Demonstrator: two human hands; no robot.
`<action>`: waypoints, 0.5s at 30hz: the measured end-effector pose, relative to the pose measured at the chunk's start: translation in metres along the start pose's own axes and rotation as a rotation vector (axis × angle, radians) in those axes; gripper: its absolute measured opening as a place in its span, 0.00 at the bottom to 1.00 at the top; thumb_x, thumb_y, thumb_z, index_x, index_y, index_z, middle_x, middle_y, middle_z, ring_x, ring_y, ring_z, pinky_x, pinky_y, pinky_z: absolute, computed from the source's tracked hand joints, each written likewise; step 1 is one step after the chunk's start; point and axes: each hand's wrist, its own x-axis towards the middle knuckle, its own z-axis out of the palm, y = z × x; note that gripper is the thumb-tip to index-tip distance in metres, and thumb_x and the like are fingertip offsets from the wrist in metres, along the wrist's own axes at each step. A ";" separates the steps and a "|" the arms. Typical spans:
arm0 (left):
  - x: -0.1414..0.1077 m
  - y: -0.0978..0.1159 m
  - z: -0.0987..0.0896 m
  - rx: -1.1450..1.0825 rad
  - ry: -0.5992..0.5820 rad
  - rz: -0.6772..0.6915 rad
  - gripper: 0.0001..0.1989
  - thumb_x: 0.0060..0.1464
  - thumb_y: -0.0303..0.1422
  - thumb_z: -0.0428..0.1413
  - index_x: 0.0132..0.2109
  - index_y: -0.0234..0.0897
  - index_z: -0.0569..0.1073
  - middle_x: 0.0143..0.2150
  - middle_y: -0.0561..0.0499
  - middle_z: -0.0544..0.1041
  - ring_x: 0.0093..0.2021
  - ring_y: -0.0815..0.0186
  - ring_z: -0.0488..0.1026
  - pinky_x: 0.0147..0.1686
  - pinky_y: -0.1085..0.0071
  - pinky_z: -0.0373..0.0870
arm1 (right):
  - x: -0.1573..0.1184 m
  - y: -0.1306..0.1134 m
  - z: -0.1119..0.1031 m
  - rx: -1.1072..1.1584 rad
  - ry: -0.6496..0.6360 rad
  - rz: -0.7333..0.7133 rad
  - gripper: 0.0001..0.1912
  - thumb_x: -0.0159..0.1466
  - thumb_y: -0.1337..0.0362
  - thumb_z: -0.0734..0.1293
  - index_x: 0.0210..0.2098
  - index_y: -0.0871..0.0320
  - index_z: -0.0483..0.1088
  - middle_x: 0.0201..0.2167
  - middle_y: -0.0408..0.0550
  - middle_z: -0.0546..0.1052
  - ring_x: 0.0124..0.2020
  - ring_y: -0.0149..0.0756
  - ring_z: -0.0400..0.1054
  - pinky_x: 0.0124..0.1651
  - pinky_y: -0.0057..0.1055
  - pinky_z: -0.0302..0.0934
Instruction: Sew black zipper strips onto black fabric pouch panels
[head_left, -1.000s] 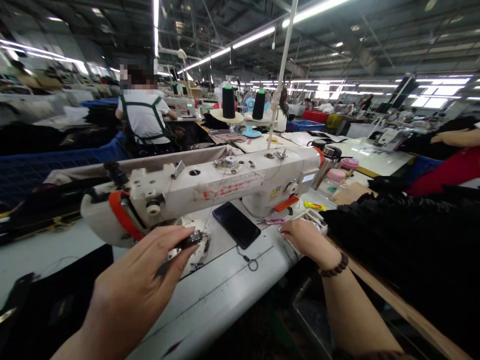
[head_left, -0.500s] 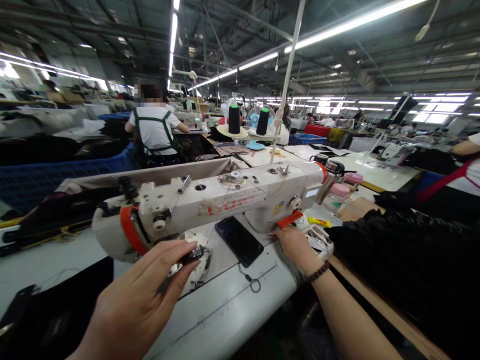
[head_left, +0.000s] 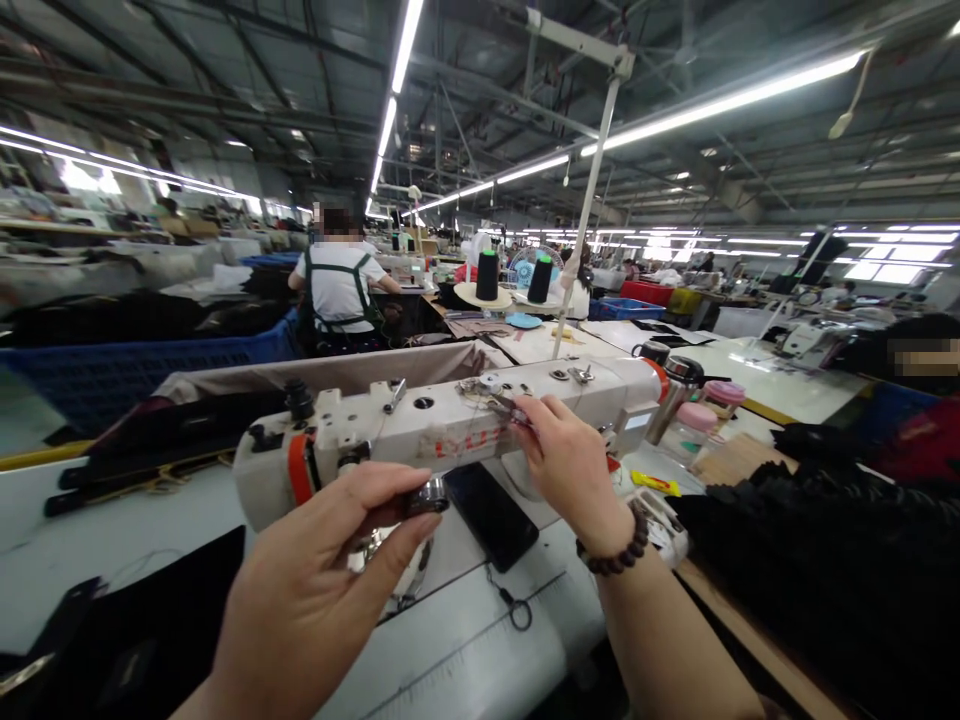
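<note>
My left hand [head_left: 322, 580] pinches a small shiny metal bobbin case [head_left: 427, 496] between thumb and fingertips, in front of the sewing machine's needle end. Over the arm of the white sewing machine [head_left: 397, 425], my right hand [head_left: 570, 460] is closed on a small pointed grey metal tool [head_left: 496, 402], its exact kind partly hidden by the fingers. That tool's tip is by the bobbin winder [head_left: 487, 383] on top of the machine. A black phone [head_left: 491, 515] lies on the machine bed between my hands, its cord and ring [head_left: 519, 612] hanging toward me.
Black fabric [head_left: 825, 570] is heaped at the right, and more black pieces [head_left: 165, 600] lie at the left. A yellow packet [head_left: 655, 484], pink-lidded jars [head_left: 696, 418] and a flask [head_left: 679, 385] stand or lie beyond my right hand. A co-worker [head_left: 341, 280] sits ahead.
My right hand has moved from beside the machine's base, near the orange piece, up and left to the machine's top. My left hand still holds the bobbin case, raised slightly and turned. The view has shifted.
</note>
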 end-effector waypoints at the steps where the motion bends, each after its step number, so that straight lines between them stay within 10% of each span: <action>1: 0.000 0.000 0.000 0.000 0.002 0.001 0.10 0.53 0.42 0.52 0.39 0.43 0.70 0.33 0.57 0.76 0.28 0.71 0.73 0.32 0.79 0.72 | 0.003 -0.004 0.001 -0.042 -0.013 0.004 0.13 0.64 0.63 0.55 0.46 0.55 0.64 0.38 0.48 0.70 0.34 0.35 0.66 0.33 0.28 0.57; 12: -0.009 -0.005 0.001 -0.019 -0.047 0.117 0.09 0.55 0.38 0.51 0.40 0.41 0.71 0.35 0.54 0.77 0.32 0.69 0.75 0.38 0.77 0.72 | 0.008 -0.001 -0.007 -0.041 -0.063 0.064 0.11 0.63 0.64 0.57 0.42 0.54 0.67 0.37 0.46 0.73 0.36 0.35 0.67 0.34 0.27 0.55; 15: -0.021 -0.015 0.000 -0.040 -0.222 0.120 0.09 0.55 0.37 0.50 0.40 0.43 0.71 0.36 0.54 0.77 0.35 0.67 0.75 0.38 0.77 0.72 | -0.014 0.014 -0.017 0.117 -0.128 0.070 0.11 0.60 0.66 0.60 0.42 0.56 0.68 0.37 0.46 0.73 0.37 0.35 0.66 0.38 0.28 0.56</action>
